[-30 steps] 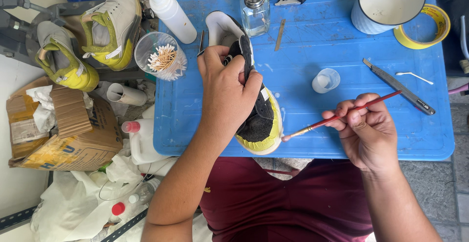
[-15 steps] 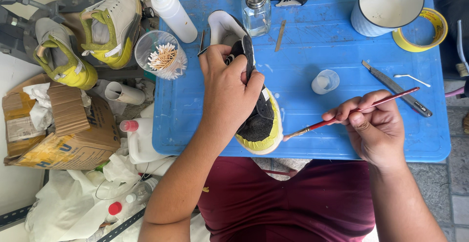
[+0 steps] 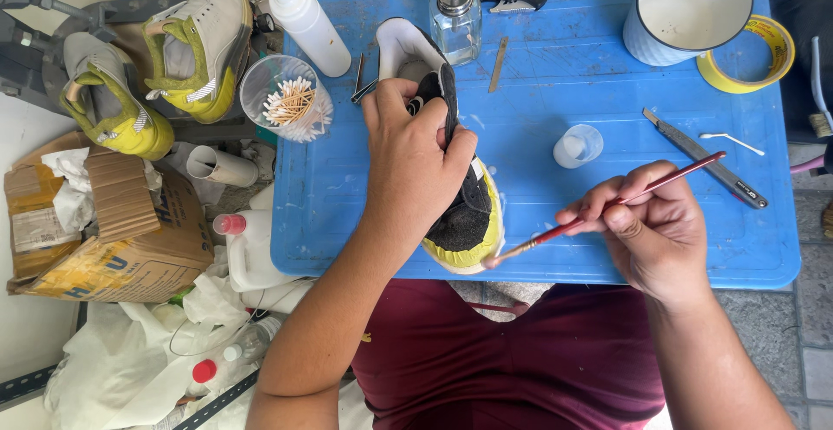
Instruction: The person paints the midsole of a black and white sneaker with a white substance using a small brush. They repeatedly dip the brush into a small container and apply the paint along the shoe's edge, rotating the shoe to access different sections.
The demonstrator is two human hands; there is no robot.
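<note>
Shoes (image 3: 156, 57) and cotton-swab cup (image 3: 286, 98) lie left of my blue table (image 3: 364, 213). My left hand (image 3: 415, 165) clamps the shoe (image 3: 464, 213) at the near edge; my right hand's (image 3: 655, 230) fingers pinch a paintbrush (image 3: 607, 206), tip touching its yellow toe; small cup (image 3: 577, 145) behind.

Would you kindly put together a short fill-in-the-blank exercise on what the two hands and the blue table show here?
1. The left hand grips a black and yellow ____ lying on the blue table.
2. The right hand holds a thin red ____, its tip at the yellow toe.
3. The clear cup at the table's left edge is full of cotton ____.
4. The roll of tape beside the white mug is ____ in colour.

Missing words: shoe; paintbrush; swabs; yellow
</note>
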